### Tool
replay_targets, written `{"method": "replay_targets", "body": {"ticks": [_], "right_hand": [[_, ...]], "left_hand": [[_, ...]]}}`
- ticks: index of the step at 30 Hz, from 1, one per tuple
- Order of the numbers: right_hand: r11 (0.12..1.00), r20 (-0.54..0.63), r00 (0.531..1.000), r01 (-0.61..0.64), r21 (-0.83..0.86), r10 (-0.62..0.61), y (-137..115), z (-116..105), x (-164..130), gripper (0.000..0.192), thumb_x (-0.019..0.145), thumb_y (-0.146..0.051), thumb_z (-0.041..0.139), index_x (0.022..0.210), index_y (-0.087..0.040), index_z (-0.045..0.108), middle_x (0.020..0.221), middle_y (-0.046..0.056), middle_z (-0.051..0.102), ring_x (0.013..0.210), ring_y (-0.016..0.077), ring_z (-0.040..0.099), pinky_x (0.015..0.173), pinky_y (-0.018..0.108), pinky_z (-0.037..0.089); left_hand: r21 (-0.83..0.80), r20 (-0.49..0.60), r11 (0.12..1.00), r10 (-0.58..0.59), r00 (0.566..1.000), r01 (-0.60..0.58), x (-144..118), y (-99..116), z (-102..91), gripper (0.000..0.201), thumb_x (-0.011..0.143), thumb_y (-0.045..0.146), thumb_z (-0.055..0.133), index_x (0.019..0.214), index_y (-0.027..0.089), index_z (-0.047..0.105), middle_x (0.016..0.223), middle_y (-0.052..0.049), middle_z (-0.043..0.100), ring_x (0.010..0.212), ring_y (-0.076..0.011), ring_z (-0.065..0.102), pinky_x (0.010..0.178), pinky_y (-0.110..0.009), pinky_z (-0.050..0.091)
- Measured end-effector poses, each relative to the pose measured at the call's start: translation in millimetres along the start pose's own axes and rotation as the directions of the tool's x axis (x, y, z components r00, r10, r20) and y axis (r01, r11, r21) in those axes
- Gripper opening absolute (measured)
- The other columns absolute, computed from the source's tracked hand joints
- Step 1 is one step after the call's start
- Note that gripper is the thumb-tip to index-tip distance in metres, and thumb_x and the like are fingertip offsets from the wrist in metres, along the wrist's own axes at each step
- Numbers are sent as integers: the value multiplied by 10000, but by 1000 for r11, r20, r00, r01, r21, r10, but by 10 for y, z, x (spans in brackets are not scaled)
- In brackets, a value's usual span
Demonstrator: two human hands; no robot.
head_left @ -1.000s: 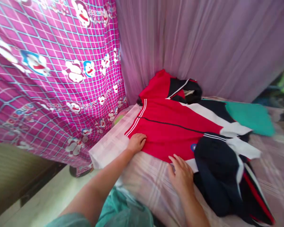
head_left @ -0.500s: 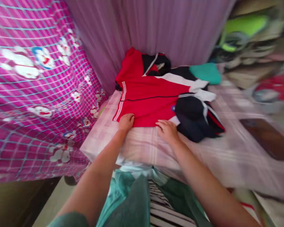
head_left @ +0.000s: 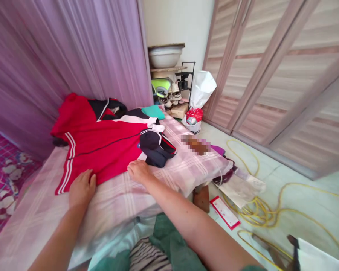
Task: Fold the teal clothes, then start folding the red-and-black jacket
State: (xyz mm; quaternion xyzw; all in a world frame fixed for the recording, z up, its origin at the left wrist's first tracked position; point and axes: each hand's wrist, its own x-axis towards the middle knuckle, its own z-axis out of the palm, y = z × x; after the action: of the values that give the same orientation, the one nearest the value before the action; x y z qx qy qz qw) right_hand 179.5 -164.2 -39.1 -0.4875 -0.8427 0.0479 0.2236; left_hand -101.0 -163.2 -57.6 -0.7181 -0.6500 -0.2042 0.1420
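A red zip-up jacket with navy sleeves and white stripes lies spread on a plaid-covered table. Its striped hem points left, and a dark sleeve is folded up at the right. My left hand rests on the near edge by the hem, fingers laid flat and holding nothing. Farther right along that edge, my right hand touches the jacket beside the dark sleeve, its fingers slightly bent and apart. Behind the jacket sits a bunched red and navy garment.
A teal folded cloth lies at the table's back corner. Toward the right edge is a pixelated brown object. A purple curtain hangs behind. On the floor are a yellow cable and bags; a wardrobe stands right.
The view has swung right, bringing the wardrobe, shoe rack and floor into sight. Both hands stay at the jacket's near edge, and the jacket looks unmoved on the table.
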Motion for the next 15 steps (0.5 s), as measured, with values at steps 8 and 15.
{"method": "replay_targets", "body": {"ticks": [8, 15], "right_hand": [[999, -104, 994, -32, 33, 35, 29, 129, 35, 230, 948, -207, 513, 801, -207, 690, 866, 34, 729, 834, 185, 629, 782, 295, 412], [997, -160, 986, -32, 68, 42, 63, 176, 28, 242, 955, -179, 481, 848, -214, 696, 884, 37, 728, 854, 174, 629, 811, 276, 405]], "left_hand": [[-10, -68, 1000, 27, 997, -28, 1, -115, 123, 522, 916, 430, 327, 1165, 140, 682, 1191, -150, 729, 1139, -294, 665, 1031, -452, 506], [59, 17, 994, -98, 995, 97, -83, 16, 27, 496, 912, 363, 361, 1206, 148, 697, 1263, -149, 705, 1177, -315, 647, 1023, -516, 491]]}}
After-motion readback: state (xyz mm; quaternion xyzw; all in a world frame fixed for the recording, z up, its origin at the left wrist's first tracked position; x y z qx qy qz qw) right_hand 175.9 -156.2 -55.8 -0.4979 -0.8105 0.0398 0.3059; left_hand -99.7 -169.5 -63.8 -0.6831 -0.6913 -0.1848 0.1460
